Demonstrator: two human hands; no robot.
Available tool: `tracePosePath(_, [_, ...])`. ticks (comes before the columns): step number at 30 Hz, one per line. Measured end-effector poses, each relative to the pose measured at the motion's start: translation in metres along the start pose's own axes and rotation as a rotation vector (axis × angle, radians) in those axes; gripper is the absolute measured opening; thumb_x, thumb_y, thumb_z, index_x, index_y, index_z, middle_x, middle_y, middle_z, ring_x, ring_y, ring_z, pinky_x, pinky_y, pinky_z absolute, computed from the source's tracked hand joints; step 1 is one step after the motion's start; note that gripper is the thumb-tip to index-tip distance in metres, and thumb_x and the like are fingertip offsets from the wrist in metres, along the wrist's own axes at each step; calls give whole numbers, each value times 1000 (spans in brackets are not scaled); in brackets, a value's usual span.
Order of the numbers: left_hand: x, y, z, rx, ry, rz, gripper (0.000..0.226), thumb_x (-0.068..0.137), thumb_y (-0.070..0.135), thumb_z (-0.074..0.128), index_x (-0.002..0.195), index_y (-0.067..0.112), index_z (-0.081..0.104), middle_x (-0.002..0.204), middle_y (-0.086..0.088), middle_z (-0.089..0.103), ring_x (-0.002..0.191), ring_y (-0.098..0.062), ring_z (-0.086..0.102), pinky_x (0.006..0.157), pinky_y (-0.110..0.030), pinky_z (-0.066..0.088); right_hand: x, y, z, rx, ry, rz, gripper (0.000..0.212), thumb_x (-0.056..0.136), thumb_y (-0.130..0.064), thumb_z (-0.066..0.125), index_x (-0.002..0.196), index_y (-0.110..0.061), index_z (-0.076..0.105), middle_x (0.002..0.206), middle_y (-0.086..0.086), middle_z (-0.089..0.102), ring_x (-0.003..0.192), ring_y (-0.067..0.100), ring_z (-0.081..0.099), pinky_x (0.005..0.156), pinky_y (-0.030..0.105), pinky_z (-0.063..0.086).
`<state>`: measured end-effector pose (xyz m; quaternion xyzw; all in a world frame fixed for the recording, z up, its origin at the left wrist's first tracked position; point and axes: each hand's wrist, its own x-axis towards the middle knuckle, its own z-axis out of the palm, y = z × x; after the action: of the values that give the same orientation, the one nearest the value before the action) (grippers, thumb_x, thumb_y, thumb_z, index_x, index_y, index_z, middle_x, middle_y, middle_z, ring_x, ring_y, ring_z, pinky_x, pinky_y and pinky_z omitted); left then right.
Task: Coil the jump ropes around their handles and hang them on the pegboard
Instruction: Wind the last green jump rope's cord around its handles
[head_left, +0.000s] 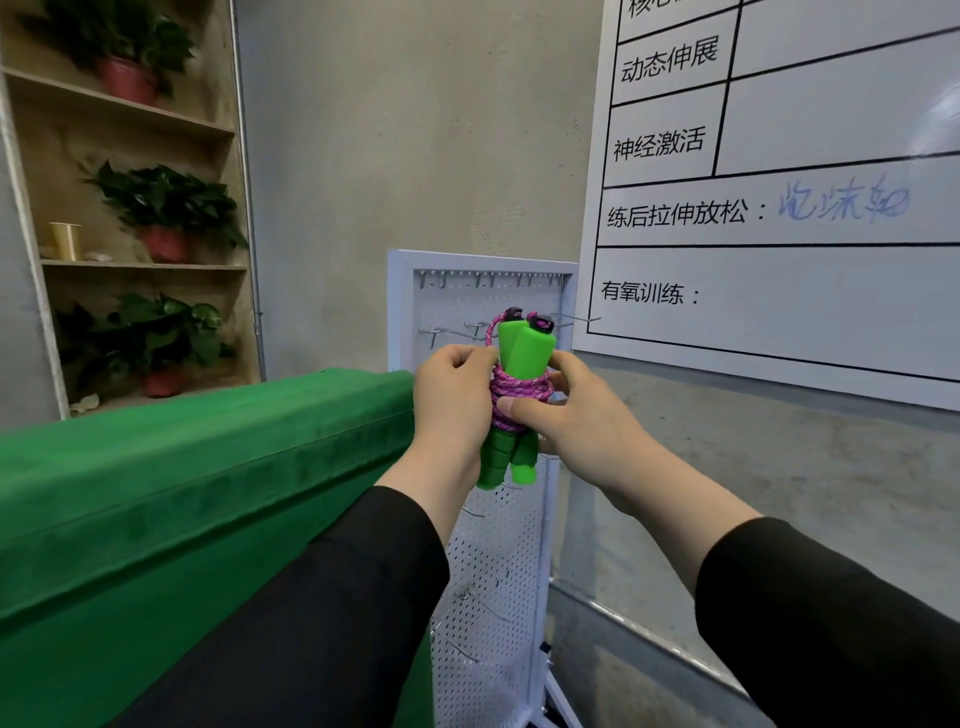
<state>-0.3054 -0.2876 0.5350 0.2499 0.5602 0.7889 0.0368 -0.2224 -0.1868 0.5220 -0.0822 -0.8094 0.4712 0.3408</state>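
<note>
**Coiled rope held up at pegboard, both hands on bundle**

Jump rope: two bright green handles side by side, upright, slightly splayed at the lower ends. Pink-purple cord wound in several turns round the middle of both handles; one loop of cord runs up the left side to the dark caps at the top. Bundle is held in the air directly in front of the white pegboard, at the level of its second row of hooks. Cannot tell whether the bundle touches a hook.

Left hand: fingers curled, gripping the left side of the bundle at the coil; fingertips pinch near the upper edge of the windings.

Right hand: fingers wrapped round the right side and back of the handles, thumb pressed across the front of the cord turns.

Both forearms in black sleeves.

Pegboard: perforated, white frame, standing on a floor stand against the grey wall; metal hooks in several rows, the visible ones bare.

Surroundings: green cloth-covered table to the left of the pegboard. Whiteboard with printed Chinese headings and blue handwriting on the wall to the right. Wooden shelf at far left with three potted plants and a gold-coloured cup.
</note>
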Motion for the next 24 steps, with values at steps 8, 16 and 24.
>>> tracePosePath(8, [6,-11,3,-71,25,-86,13,94,11,61,85,5,67,70,-6,64,59,-17,57,53,-28,49,9,9,5,-25,2,48,69,66,-51,80,129,-34,56,115,-9,66,105,13,68,95,48,56])
tracePosePath(16, [-6,-37,1,-48,45,50,40,107,41,40,102,16,70,97,-3,74,87,-14,69,81,-35,56,17,8,20,-135,10,20,52,85,-34,78,129,-29,52,98,-24,61,90,-6,62,79,21,55])
tracePosePath(24, [-33,-55,-8,92,-14,59,71,102,66,24,162,26,24,168,9,20,154,-4,14,128,-37,14,29,16,50,-305,129,-35,56,82,-51,75,130,-33,54,117,-3,65,103,12,64,90,33,52])
